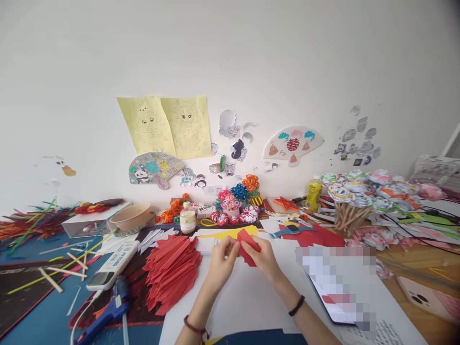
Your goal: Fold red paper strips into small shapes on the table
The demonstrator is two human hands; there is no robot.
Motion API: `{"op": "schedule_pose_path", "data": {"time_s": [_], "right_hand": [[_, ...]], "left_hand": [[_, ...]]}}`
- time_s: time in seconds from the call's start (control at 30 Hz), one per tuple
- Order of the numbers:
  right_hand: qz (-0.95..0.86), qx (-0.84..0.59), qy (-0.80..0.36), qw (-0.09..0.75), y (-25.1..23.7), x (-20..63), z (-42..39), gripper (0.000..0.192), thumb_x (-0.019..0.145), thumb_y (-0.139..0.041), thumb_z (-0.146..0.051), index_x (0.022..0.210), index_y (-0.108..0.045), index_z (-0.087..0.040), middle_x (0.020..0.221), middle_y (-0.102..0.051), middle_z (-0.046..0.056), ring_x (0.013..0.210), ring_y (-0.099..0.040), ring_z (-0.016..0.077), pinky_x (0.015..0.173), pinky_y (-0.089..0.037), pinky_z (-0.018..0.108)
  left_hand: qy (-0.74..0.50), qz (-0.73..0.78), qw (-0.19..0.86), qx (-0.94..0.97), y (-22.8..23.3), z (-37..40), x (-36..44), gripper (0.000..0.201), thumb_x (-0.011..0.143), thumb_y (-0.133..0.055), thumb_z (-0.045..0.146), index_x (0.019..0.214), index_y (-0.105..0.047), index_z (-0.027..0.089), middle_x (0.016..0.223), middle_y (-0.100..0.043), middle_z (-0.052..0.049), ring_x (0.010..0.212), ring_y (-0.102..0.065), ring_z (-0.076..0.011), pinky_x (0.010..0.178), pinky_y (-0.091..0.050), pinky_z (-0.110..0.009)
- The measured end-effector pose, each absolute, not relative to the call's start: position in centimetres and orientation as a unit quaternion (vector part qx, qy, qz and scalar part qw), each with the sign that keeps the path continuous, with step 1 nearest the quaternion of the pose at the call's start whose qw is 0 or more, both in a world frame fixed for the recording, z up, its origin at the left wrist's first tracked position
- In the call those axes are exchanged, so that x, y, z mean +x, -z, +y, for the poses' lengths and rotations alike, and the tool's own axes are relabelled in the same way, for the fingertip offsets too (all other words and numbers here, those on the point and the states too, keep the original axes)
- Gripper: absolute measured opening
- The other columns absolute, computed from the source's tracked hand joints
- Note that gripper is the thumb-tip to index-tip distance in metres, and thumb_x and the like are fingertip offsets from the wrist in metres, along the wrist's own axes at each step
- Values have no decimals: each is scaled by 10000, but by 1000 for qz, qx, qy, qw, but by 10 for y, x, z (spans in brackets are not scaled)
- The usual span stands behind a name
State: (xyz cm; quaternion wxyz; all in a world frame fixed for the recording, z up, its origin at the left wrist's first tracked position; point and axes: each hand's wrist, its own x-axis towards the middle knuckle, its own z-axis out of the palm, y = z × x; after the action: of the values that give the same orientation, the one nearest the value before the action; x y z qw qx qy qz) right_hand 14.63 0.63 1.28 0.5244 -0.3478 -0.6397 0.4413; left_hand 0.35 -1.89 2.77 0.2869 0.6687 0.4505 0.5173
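Both hands hold a piece of folded red paper (247,247) over the white sheets (247,297) in front of me. My left hand (223,256) pinches its left edge between thumb and fingers. On the other side, my right hand (265,256) grips it with the thumb across its face and the fingers behind, partly hidden. A heap of folded red paper strips (172,273) lies to the left of my left hand. Some yellow paper (230,233) shows just behind my hands.
At left lie a blue glue gun (111,311), a white power strip (113,266) and wooden sticks (50,279). A small bottle (187,218) and pipe-cleaner flowers (230,200) stand behind. To the right are a phone (330,292), a blue watch (296,229) and a paper-flower bunch (354,201).
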Motion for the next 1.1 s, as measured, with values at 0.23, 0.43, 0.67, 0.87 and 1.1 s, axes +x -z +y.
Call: {"op": "schedule_pose_path", "data": {"time_s": [0.23, 0.43, 0.67, 0.87, 1.1], "right_hand": [[-621, -334, -465, 536, -16, 145, 5, 320, 814, -579, -439, 658, -565, -160, 567, -542, -1, 479, -498, 130, 418, -374, 223], [-632, -336, -448, 536, -19, 146, 4, 306, 825, -560, -417, 681, -600, -150, 613, -571, 9, 521, -495, 130, 468, -372, 231], [-652, -334, -425, 532, -24, 148, 4, 289, 807, -583, -351, 605, -586, -145, 568, -550, -12, 527, -450, 117, 476, -320, 218], [-640, -329, -455, 524, -21, 148, 5, 279, 814, -568, -389, 674, -590, -148, 634, -560, -3, 578, -476, 134, 510, -340, 225], [-675, -325, -463, 474, -17, 149, 8, 327, 794, -597, -395, 595, -488, -159, 585, -433, -37, 552, -374, 102, 488, -273, 216]], "left_hand": [[-531, 436, 288, 667, -32, -23, 5, 314, 880, -503, 404, 667, -513, 174, 608, -539, 18, 520, -457, -107, 512, -341, -217], [-538, 430, 325, 648, -27, -20, 5, 294, 867, -530, 386, 677, -535, 163, 605, -525, 16, 516, -438, -96, 489, -338, -203], [-551, 416, 380, 616, -21, -16, 3, 304, 848, -561, 406, 676, -532, 157, 608, -512, 18, 503, -423, -82, 449, -325, -182], [-562, 416, 392, 598, -25, -18, 5, 313, 824, -580, 433, 679, -546, 158, 590, -506, 22, 502, -439, -91, 455, -353, -193], [-557, 437, 396, 585, -23, -14, 2, 317, 818, -563, 425, 640, -484, 175, 540, -395, 62, 465, -343, -80, 441, -268, -193]]}}
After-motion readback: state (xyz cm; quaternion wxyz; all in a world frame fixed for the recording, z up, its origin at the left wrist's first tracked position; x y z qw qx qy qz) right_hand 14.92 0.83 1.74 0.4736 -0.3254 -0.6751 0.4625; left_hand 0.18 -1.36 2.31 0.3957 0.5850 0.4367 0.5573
